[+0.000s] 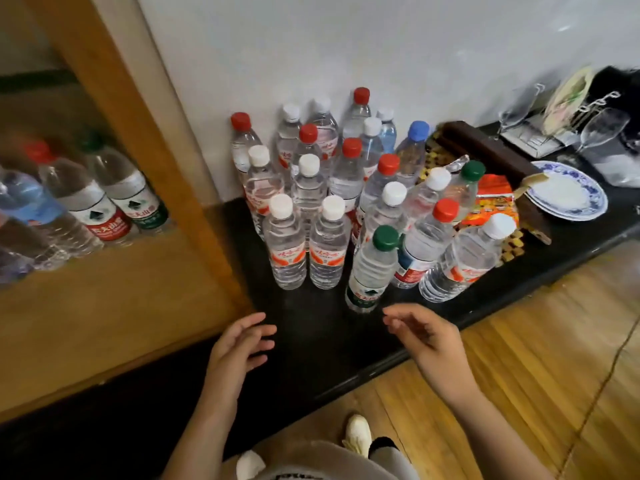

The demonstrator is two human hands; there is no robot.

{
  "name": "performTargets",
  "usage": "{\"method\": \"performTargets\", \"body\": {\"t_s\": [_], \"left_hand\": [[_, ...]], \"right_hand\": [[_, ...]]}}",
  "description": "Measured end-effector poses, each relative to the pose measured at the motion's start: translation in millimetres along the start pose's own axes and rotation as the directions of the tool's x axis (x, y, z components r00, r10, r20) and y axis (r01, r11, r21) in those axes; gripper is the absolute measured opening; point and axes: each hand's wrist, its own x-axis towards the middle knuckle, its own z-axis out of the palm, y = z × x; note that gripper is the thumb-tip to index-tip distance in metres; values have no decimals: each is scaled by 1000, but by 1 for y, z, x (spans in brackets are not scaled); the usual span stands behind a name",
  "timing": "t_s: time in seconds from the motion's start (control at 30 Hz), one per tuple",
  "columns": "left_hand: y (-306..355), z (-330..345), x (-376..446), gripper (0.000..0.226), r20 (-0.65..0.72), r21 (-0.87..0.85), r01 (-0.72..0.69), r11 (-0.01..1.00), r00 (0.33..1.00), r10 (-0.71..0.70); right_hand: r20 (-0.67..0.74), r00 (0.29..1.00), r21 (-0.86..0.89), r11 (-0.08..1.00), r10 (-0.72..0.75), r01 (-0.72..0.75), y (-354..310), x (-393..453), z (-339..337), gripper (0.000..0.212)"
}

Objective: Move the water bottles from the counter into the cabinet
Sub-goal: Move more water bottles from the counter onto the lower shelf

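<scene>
Several clear water bottles with red, white, green and blue caps stand packed together on the black counter against the white wall. Nearest to me is a green-capped bottle, with two white-capped bottles to its left. The wooden cabinet on the left holds several bottles behind its frame. My left hand hovers over the counter's front with relaxed fingers, holding nothing. My right hand hangs just below the green-capped bottle, fingers loosely curled, empty and not touching it.
A blue-and-white plate stack, a dark brown box, an orange packet, wine glasses and a dish rack sit on the counter's right end. Wooden floor lies below, where my shoe shows.
</scene>
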Motion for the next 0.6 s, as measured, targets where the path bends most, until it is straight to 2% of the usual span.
{"method": "performTargets", "body": {"t_s": [0.13,0.3,0.37,0.43,0.5,0.6], "left_hand": [[-5,58,2,25,97,96,-56,994,994,46],[-5,119,17,60,183,184,-237,954,962,204],[-3,137,24,73,205,225,-301,927,944,257],[-3,151,30,80,207,256,-342,904,933,294],[-4,161,35,82,181,270,-357,894,931,317],[-5,170,42,81,153,269,-368,890,929,338]], "right_hand": [[-213,972,-13,994,102,-107,46,1,-43,31],[-392,909,35,990,140,-138,80,24,-73,37],[-385,906,86,985,174,-152,88,38,-80,48],[-311,934,109,983,178,-151,94,52,-87,65],[-211,966,125,984,148,-124,98,63,-92,77],[-107,990,199,977,97,-74,104,75,-97,84]]}}
